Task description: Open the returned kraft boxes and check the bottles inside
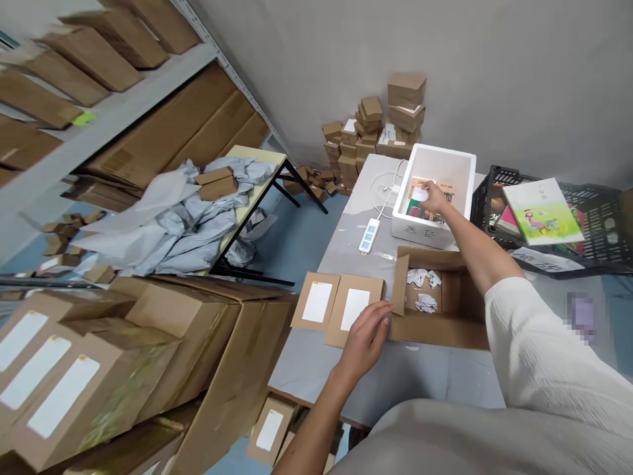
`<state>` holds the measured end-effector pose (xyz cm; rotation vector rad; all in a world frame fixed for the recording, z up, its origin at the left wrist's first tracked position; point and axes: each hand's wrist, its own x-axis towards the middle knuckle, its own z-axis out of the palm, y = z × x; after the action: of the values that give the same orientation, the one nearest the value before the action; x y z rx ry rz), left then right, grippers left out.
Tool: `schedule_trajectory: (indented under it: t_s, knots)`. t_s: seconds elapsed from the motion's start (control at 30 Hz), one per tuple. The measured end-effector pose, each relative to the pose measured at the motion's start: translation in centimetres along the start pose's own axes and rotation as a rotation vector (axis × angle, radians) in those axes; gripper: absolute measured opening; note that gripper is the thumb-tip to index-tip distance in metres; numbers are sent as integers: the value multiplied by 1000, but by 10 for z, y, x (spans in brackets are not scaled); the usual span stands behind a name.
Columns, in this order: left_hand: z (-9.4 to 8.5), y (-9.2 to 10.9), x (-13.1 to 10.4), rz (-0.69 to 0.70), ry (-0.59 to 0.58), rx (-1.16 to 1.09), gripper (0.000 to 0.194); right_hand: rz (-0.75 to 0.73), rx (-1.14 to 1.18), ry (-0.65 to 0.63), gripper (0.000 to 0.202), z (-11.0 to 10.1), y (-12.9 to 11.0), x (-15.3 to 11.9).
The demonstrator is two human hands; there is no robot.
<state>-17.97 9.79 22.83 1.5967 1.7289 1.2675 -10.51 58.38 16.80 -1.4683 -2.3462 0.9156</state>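
My right hand [435,199] reaches into a white foam box [420,229], its fingers closed around something white and small above colourful books [448,191]. What exactly it grips is hard to make out. My left hand [366,336] rests near the left flap of an open cardboard box [440,328], fingers slightly bent, over the edge of a flat brown parcel with a white label [355,309]. Crumpled white paper [426,303] lies inside the cardboard box. Another labelled parcel [316,301] is to the left.
A power strip [368,236] with its cable lies left of the foam box. At the right, a black crate [606,218] holds books. Stacked parcels [406,91] stand behind the table. Large cartons [237,369] and a table with grey bags [168,218] are at the left.
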Motion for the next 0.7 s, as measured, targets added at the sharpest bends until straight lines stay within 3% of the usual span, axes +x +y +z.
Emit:
schedule_trajectory:
  t_s: [0.2,0.43,0.5,0.6,0.7]
  knots:
    - [2,-4,0,-40,-15,-31,30,-105,37,-70,55,9,-5,7]
    - [2,-1,-6,-44,-3,-25,29,-87,53,-180,51,10,-12,-18]
    - [1,-1,-7,-55,-8,-32,30,-146,67,-174,46,2,-14,-29]
    - [0,-4,-5,-70,-17,-43,30,-291,47,-86,36,-27,-15,-54]
    - [2,-8,2,-117,-11,-30,31,-348,53,11,33,-67,-3,-103]
